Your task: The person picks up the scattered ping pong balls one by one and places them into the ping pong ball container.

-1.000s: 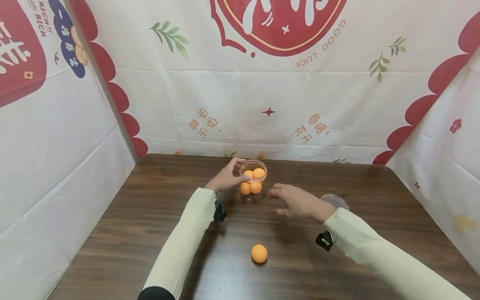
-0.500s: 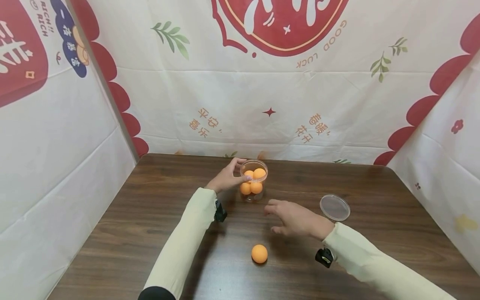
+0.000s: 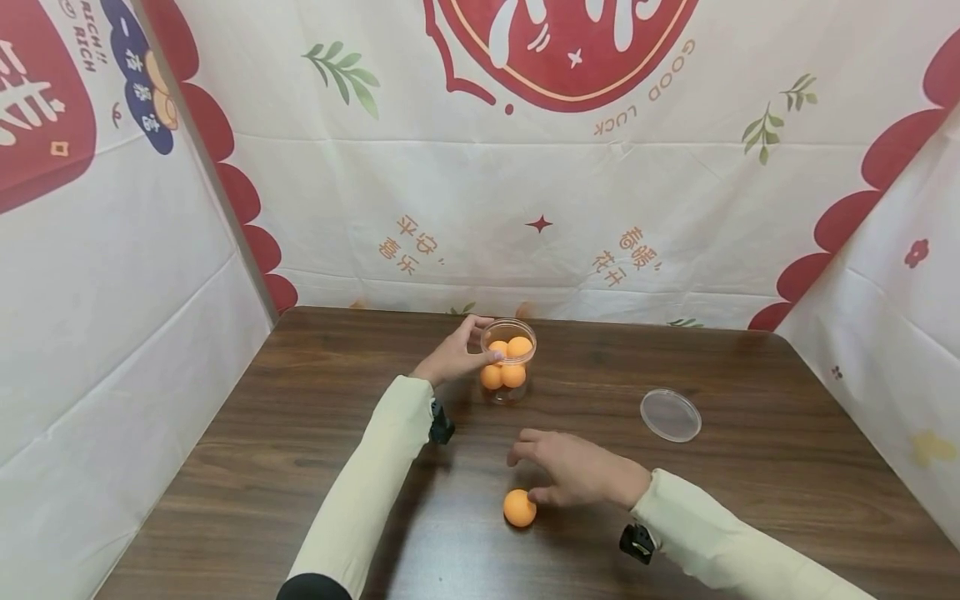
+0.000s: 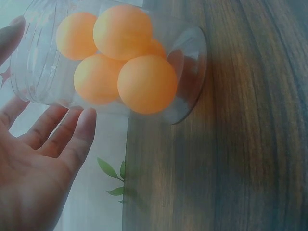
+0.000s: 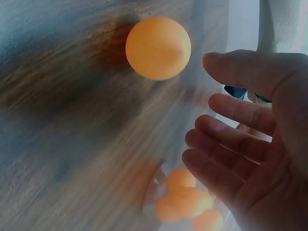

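A clear plastic jar [image 3: 504,395] with an open top stands near the table's back edge and holds several orange ping-pong balls [image 4: 147,84]. My left hand [image 3: 455,354] grips the jar's upper part, thumb on the near side and fingers around the far side. One loose orange ping-pong ball [image 3: 519,508] lies on the table in front of the jar. Just above and to the right of it is my right hand [image 3: 581,469], its fingers relaxed and apart. In the right wrist view a gap shows between the thumb [image 5: 226,67] and the loose ball.
A round clear lid [image 3: 671,415] lies flat on the brown wooden table [image 3: 315,433], right of the jar. Printed white cloth [image 3: 480,200] hangs behind the table and along both sides.
My right hand has moved from beside the jar toward the person, down to the loose ball, uncovering the lid. The left hand and the jar have stayed in place.
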A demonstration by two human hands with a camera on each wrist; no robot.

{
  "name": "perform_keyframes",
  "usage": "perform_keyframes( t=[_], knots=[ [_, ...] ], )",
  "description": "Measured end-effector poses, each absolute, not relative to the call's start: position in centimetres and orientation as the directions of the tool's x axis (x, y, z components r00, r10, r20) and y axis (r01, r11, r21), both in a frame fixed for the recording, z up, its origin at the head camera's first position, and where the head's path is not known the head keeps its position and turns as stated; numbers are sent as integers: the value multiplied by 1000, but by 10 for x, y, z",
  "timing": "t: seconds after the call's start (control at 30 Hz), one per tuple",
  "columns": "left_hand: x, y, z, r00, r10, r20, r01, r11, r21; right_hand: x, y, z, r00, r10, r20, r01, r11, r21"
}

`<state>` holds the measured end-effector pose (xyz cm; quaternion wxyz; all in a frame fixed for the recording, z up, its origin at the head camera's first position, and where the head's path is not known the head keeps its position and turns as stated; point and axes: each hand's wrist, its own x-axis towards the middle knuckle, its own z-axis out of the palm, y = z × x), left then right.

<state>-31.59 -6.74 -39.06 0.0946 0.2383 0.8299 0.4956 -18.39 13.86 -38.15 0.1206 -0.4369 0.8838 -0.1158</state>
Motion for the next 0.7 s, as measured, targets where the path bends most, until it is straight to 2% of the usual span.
perform_keyframes(
  t=[0.3,0.5,0.7],
  knots=[
    [-327,-67,-404,-869,490,69,296,402,866,-178,134,-389,-595,-789,-154,-737,612,-286],
    [-328,-67,-405,-870,487,74,295,395,870,-176,132,-393,-562,-813,-149,-772,581,-259],
    [-327,-67,-405,-874,476,95,308,393,866,-175,129,-399,-544,-822,-170,-773,569,-281]
  ],
)
